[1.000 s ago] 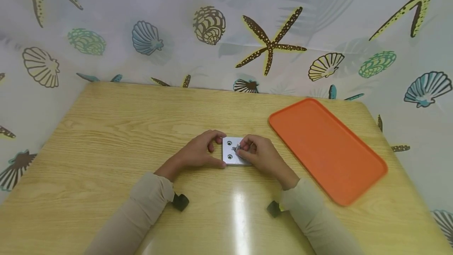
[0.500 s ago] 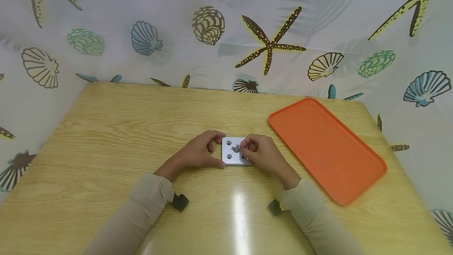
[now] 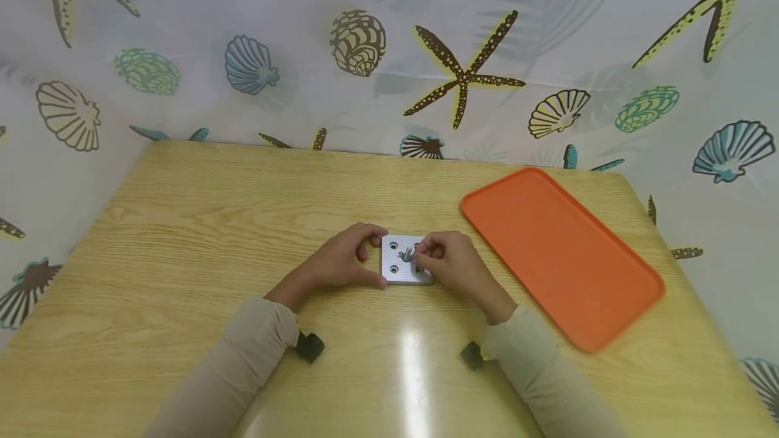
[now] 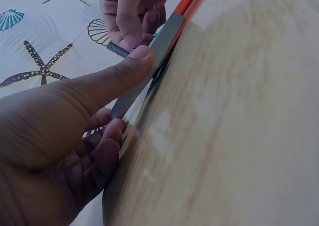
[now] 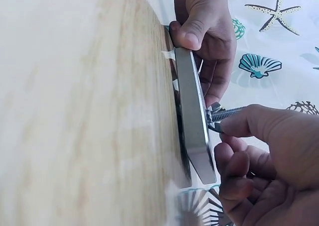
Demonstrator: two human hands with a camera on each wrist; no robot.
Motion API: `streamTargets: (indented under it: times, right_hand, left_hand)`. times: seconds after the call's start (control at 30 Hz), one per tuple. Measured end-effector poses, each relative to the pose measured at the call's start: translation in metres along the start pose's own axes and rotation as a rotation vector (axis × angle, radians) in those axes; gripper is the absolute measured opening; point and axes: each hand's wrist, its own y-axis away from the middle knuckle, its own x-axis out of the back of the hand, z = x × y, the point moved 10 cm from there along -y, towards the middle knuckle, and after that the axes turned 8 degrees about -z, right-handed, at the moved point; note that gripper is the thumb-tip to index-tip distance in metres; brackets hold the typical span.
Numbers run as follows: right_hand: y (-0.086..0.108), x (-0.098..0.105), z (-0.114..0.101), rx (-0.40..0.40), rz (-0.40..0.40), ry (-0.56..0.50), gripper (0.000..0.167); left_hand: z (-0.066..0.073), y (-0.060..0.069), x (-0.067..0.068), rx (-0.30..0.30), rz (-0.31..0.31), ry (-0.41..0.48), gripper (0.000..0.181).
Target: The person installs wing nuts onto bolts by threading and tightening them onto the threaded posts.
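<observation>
A flat silver metal plate [image 3: 399, 277] with round holes near its corners lies on the table in the head view. From its middle stands a threaded bolt [image 5: 232, 112] with a wing nut [image 5: 215, 108] low on it, close to the plate's face. My left hand [image 3: 343, 259] holds the plate's left end, thumb on the near edge and fingers at the far edge. At the bolt, my right hand [image 3: 456, 265] pinches the wing nut between thumb and forefinger; its other fingers curl beside the plate. The fingers partly hide the nut and the holes on the right.
An orange tray [image 3: 566, 255] lies slantwise on the wooden table [image 3: 201, 222], right of the plate. Behind the table hangs a cloth [image 3: 304, 107] printed with shells and starfish. A dark block-shaped device [image 3: 310, 347] sits under each wrist.
My right fingertips have shifted slightly right from over the wing nut to its right side, so more of the bolt and nut shows. The left hand and the plate stay in place.
</observation>
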Motion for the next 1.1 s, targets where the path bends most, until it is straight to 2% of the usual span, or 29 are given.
streamTargets:
  times: [0.33, 0.87, 1.0, 1.1]
  right_hand:
    - [-0.001, -0.004, -0.004, 0.013, -0.019, 0.018, 0.010]
    - [-0.001, 0.000, -0.002, 0.022, -0.038, 0.010, 0.011]
    - [0.001, 0.007, 0.001, 0.033, -0.024, 0.021, 0.011]
    - [0.004, 0.021, 0.001, 0.060, 0.006, 0.079, 0.015]
  left_hand:
    - [0.000, 0.002, 0.001, -0.004, 0.004, -0.023, 0.083]
    - [-0.004, -0.003, -0.001, 0.020, 0.000, 0.016, 0.084]
    - [-0.005, -0.004, -0.001, 0.018, -0.010, 0.014, 0.087]
    - [-0.004, -0.002, 0.003, 0.011, -0.019, 0.011, 0.094]
